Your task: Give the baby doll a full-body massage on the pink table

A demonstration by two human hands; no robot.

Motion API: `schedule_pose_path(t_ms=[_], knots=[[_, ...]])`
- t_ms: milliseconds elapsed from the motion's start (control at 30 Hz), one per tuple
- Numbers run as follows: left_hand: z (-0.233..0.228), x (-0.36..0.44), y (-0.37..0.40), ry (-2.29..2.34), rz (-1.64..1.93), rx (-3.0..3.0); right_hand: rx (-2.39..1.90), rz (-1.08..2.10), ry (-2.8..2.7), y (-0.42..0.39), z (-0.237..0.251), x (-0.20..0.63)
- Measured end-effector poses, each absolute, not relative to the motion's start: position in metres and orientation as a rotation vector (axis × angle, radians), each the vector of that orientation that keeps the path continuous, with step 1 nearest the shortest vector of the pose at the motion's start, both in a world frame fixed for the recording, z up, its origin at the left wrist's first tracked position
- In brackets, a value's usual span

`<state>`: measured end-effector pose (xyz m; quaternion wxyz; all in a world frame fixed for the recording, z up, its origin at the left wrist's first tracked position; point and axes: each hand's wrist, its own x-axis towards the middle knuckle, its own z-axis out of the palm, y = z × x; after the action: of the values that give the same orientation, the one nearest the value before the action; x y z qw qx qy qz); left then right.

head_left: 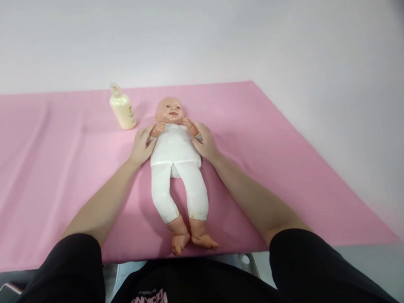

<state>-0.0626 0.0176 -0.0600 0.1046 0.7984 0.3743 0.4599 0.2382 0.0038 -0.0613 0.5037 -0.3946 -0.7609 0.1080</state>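
Observation:
A baby doll (174,146) lies on its back on the pink cloth, head toward the far side and bare feet near the front edge. Its body and legs are white, and whitish smears show on its face around the mouth. My left hand (142,144) wraps round the doll's arm and side at the left. On the opposite side my right hand (204,142) grips the other arm and flank in the same way. Both sets of fingertips are partly hidden behind the doll's arms.
A cream-coloured pump bottle (123,110) stands upright to the left of the doll's head. The pink cloth (67,180) covers the table, with a white wall (192,31) behind. A phone-like object (5,300) is at the lower left.

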Motion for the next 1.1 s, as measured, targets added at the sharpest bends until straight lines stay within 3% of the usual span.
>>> schedule_pose_path(t_ms=[267,467,900,1100], knots=[[-0.074,-0.075,0.041,1.123,1.809,1.533,-0.882,0.391,-1.329,0.032,-0.085,0.253],[-0.071,-0.08,0.05,1.227,1.869,1.041,-1.015,0.523,-0.975,0.052,-0.099,0.267],[-0.056,-0.064,0.018,1.073,1.518,2.125,-0.995,0.243,-1.854,0.0,-0.059,0.237],[-0.056,-0.062,0.015,1.138,1.396,2.23,-0.972,0.236,-1.857,0.0,-0.059,0.237]])
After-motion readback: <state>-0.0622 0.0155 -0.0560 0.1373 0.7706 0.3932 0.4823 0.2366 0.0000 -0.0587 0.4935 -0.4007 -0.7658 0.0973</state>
